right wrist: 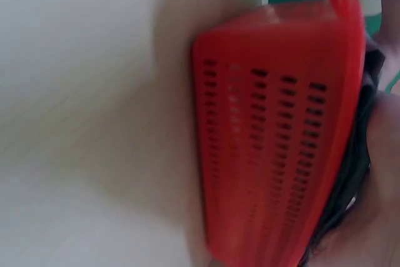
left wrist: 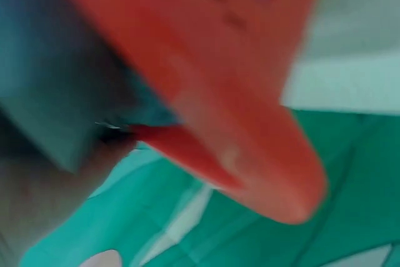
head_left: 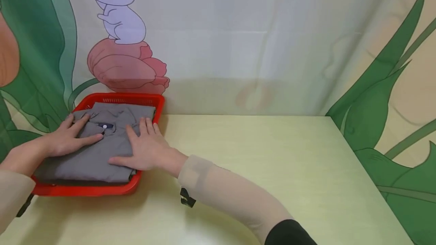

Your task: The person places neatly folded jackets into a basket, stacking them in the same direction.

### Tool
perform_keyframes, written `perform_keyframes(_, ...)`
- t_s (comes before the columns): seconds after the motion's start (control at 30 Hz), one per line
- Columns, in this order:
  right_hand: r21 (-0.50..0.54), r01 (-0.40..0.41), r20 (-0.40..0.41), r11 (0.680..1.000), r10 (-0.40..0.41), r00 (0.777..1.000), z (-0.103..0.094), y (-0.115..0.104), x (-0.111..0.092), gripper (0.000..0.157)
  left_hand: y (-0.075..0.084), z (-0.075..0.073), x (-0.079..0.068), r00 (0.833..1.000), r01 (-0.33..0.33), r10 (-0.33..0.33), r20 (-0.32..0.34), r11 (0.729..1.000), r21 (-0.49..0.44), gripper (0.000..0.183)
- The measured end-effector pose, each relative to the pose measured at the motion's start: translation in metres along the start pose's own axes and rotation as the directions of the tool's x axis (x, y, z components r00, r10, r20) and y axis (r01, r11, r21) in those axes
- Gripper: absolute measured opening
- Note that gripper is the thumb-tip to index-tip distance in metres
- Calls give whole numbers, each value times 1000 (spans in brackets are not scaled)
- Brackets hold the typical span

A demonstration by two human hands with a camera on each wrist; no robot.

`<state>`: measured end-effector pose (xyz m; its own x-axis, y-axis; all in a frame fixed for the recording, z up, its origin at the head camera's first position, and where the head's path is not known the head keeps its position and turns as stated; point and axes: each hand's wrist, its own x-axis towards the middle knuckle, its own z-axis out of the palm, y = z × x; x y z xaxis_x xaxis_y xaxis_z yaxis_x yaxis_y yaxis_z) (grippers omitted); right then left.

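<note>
A folded grey shirt (head_left: 92, 162) with a button near its collar lies in a red plastic basket (head_left: 102, 191) at the left of the table. My left hand (head_left: 64, 141) rests on the shirt's left part, fingers spread. On its right part my right hand (head_left: 146, 146) lies flat, also with spread fingers. In the left wrist view the basket's rim (left wrist: 206, 117) is blurred, and only part of the hand (left wrist: 50, 198) shows. The right wrist view shows the perforated basket side (right wrist: 269, 136), with the right hand (right wrist: 369, 198) at the frame's edge over dark cloth.
The pale yellow table (head_left: 259, 169) extends right of the basket. Behind it hangs a curtain (head_left: 218, 48) printed with a white animal and plants. Large green printed leaves (head_left: 371, 116) stand along the right side. The basket is close to the curtain.
</note>
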<state>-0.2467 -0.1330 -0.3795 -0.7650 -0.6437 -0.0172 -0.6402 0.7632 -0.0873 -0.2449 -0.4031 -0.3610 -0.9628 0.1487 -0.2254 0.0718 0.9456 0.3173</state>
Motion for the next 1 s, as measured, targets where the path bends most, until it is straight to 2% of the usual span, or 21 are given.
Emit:
perform_keyframes(0.1, -37, -5, 39, 999, 7, 999, 5, 1, 6, 101, -19, 12, 11, 1000, 13, -13, -17, 1000, 27, 109)
perform_keyframes(0.2, -80, 2, 59, 997, 2, 998, 7, 2, 10, 99, -30, 21, 22, 999, 10, -6, -42, 995, 98, 112)
perform_keyframes(0.3, -127, 6, 87, 992, 5, 996, 6, 2, 12, 99, -30, 26, 24, 998, -2, 11, -59, 990, 144, 110)
perform_keyframes(0.4, -151, 6, 127, 989, 13, 992, 5, 1, 13, 98, -26, 29, 20, 998, -16, 26, -58, 987, 161, 105)
perform_keyframes(0.5, -178, 7, 165, 984, 23, 986, 4, -1, 14, 98, -23, 34, 16, 999, -13, 20, -41, 989, 150, 104)
perform_keyframes(0.6, -222, 1, 200, 975, 45, 979, 2, -5, 16, 97, -23, 38, 15, 1000, -6, 8, -25, 995, 100, 105)
perform_keyframes(0.73, -272, -19, 243, 962, 88, 966, -1, -10, 17, 95, -26, 45, 16, 998, -23, 27, -49, 996, 83, 105)
perform_keyframes(1.0, -280, -38, 268, 959, 116, 956, 0, -17, 17, 93, -28, 61, 16, 996, -5, 19, -82, 986, 166, 104)
